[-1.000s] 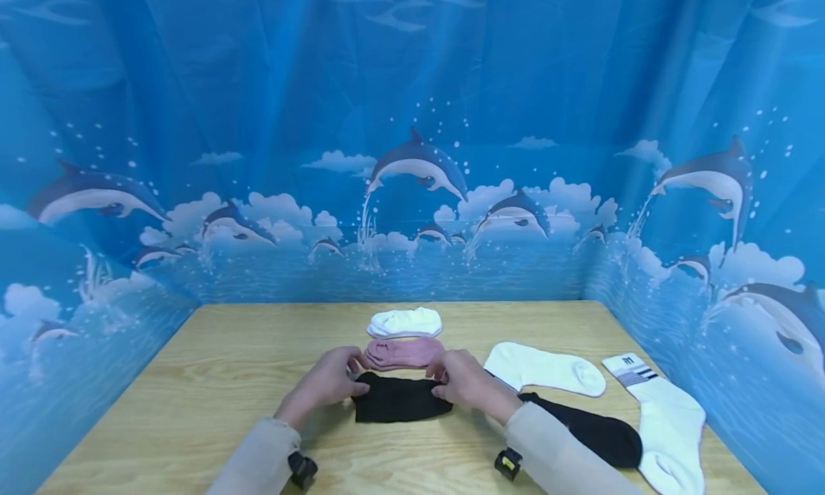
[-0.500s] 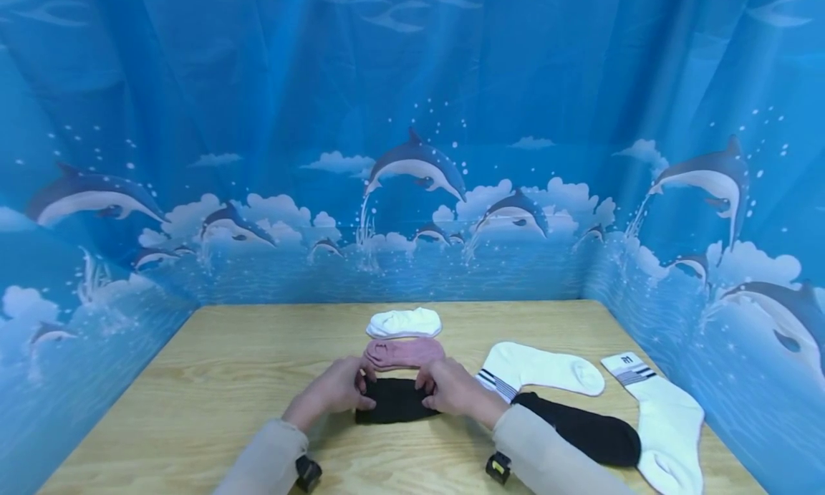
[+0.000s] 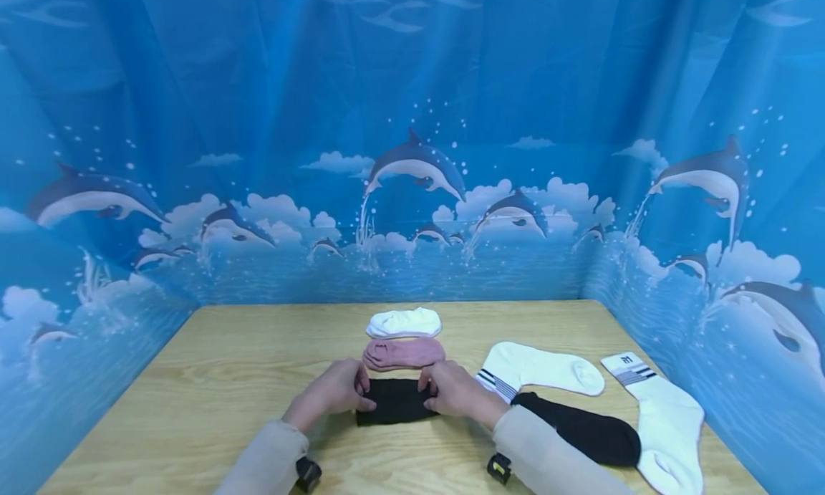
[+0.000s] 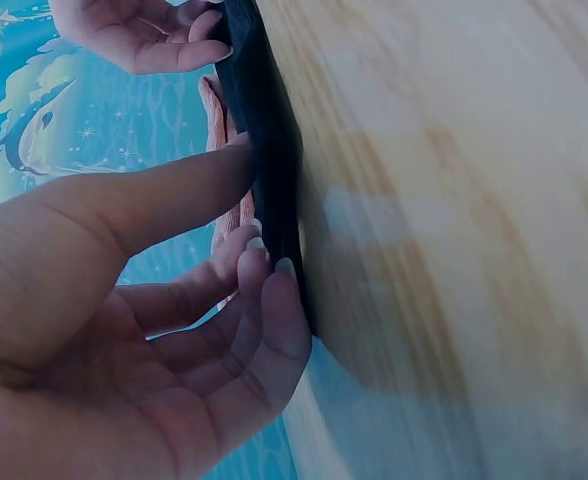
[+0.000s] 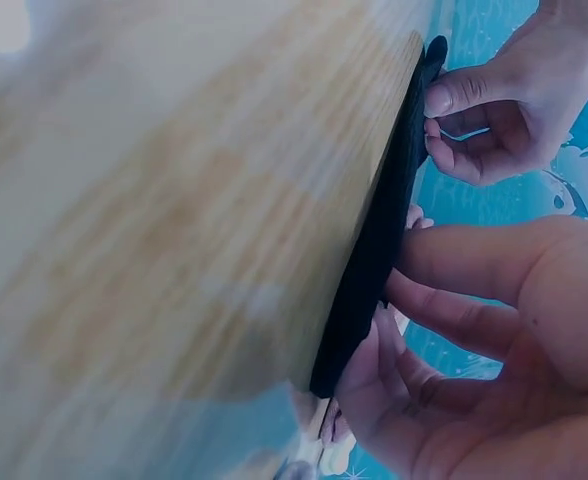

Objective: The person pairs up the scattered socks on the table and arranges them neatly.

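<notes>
A folded black sock [image 3: 396, 400] lies flat on the wooden table in front of me. My left hand [image 3: 336, 391] holds its left end; in the left wrist view, the thumb rests on the sock and the curled fingertips are at its end. At the opposite end my right hand [image 3: 454, 389] grips the sock between thumb and curled fingers, covering that end in the head view. In the right wrist view the black sock [image 5: 379, 240] appears as a thin dark strip along the table. Just beyond it lies a folded pink sock [image 3: 404, 354], and behind that a folded white sock [image 3: 404, 323].
To the right, a white sock with a striped cuff [image 3: 548, 369] lies flat above a black sock [image 3: 589, 430], partly under my right sleeve. Another white striped sock [image 3: 673, 423] lies near the right edge of the table [image 3: 245, 366]. A dolphin-print curtain [image 3: 412, 215] surrounds the table.
My right hand has shifted a little left and nearer along the black sock, baring the white sock's striped cuff. My left hand has moved slightly right. The last half second shows almost no motion.
</notes>
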A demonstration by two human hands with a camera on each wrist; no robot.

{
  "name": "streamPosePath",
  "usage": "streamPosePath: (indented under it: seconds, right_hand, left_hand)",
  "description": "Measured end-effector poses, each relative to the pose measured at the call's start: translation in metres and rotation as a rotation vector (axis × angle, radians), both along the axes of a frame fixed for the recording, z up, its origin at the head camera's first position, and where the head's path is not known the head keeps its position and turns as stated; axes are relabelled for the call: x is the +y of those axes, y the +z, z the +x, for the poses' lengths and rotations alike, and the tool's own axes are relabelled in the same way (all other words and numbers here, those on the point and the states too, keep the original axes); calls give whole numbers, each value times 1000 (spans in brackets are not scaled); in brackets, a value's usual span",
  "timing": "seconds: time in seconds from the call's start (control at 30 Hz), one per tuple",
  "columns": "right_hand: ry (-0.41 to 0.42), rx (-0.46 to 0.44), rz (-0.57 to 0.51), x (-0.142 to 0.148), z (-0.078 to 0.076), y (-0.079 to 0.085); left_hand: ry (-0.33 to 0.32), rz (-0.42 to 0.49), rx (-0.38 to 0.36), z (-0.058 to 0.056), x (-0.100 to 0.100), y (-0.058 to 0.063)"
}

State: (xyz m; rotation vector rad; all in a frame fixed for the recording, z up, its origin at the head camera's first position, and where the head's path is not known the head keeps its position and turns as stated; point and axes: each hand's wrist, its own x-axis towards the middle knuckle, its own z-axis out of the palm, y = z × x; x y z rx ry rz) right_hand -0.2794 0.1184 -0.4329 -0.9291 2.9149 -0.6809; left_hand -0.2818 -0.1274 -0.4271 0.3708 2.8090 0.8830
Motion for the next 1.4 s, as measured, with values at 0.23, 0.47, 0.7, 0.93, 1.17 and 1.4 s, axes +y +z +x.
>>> streamPosePath:
  seconds: [0.23,0.47,0.7,0.93,1.17,1.4]
  right_hand:
    - [-1,-19,-10,2,2,1]
    - [12,-5,-11,3,2,1]
    - [18,5,-14,3,3,-3]
    - [0,3,-10,3,5,0]
    - [-58,50,-41,8,5,5]
    - [-44,76,-31,13,4,1]
  left_hand:
    - [-5,-8,-2,1,0,1]
    - [-2,-21,-25,2,0,3]
    - [4,-59,-32,4,4,3]
    - [-21,-64,33,5,3,5]
    - [-61,-37,184,9,-1,10]
    - [-8,-85,149,10,-3,9]
